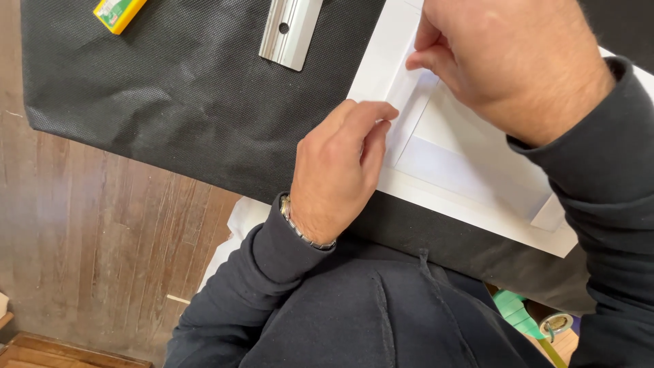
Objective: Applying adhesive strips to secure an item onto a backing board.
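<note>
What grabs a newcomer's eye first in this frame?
Both hands at centre right: the left hand and right hand press their fingertips on a narrow white strip lying on a white board. The board lies on a black cloth, with a metal bar and a yellow object at the top edge.

Matt white paper (470,170), woven black cloth (170,102)
</note>
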